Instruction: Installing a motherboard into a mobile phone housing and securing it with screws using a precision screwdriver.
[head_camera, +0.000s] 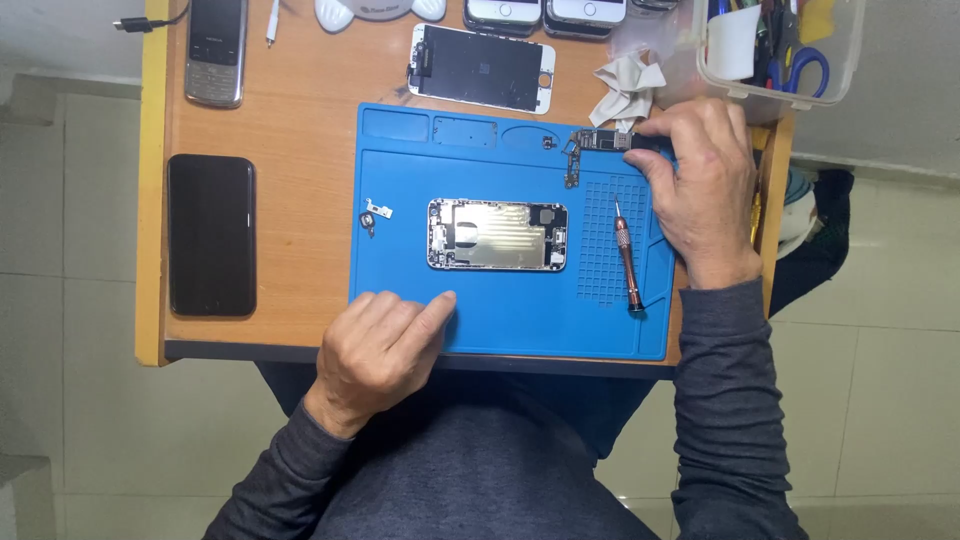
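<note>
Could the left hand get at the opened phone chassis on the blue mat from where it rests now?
Probably yes: the left hand rests on the blue mat's near edge, and only bare mat lies between it and the opened phone chassis.

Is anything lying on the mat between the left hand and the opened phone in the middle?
Nothing visible. The left hand rests on the near edge of the blue mat, and only bare mat lies between its fingers and the phone. The screwdriver lies off to the right, near the right hand.
</note>
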